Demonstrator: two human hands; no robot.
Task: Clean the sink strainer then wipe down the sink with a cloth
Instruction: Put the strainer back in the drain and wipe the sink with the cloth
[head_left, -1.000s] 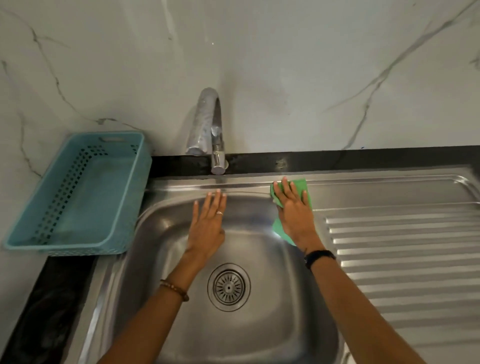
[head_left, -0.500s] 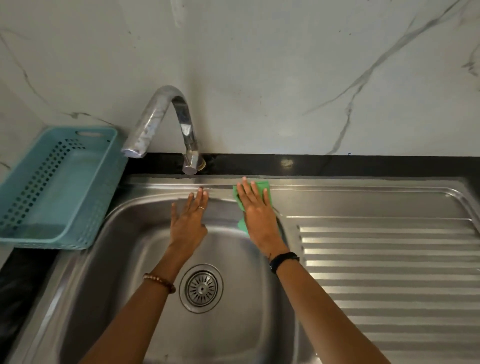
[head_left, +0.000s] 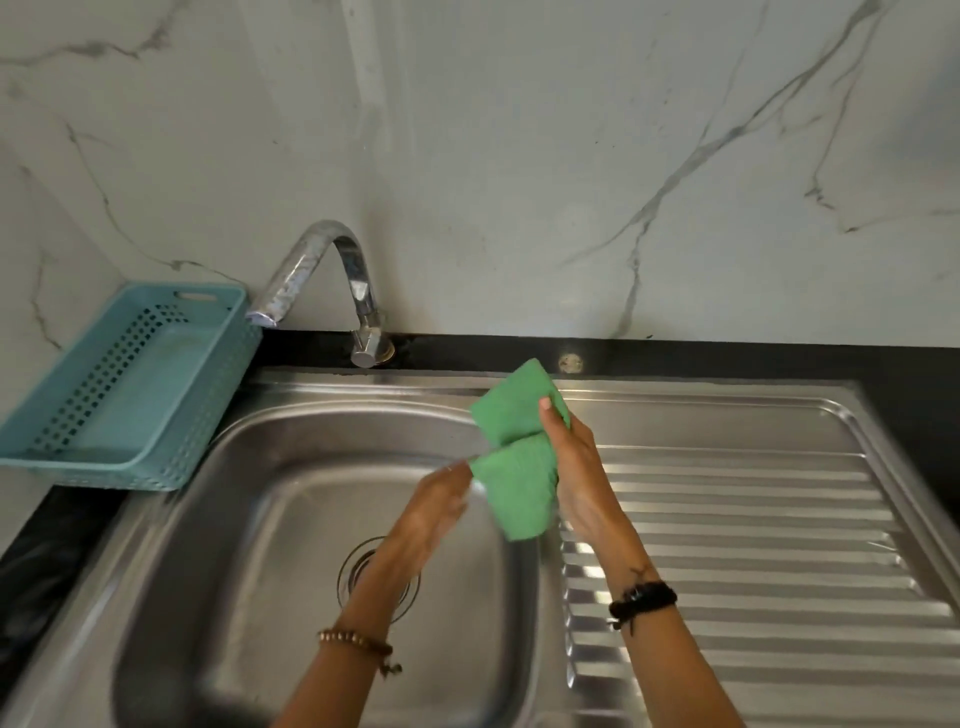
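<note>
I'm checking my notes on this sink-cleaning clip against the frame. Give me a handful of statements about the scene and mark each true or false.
1. The right hand holds the green cloth lifted off the steel. True.
2. Water is running from the faucet. False: no stream shows at its spout.
3. The blue basket sits left of the sink basin. True.
4. The strainer lies on the ribbed drainboard. False: it sits in the basin's drain, partly hidden by the left forearm.
5. The left hand rests flat on the basin's back wall. False: it is raised at the cloth's lower left edge, blurred.
</note>
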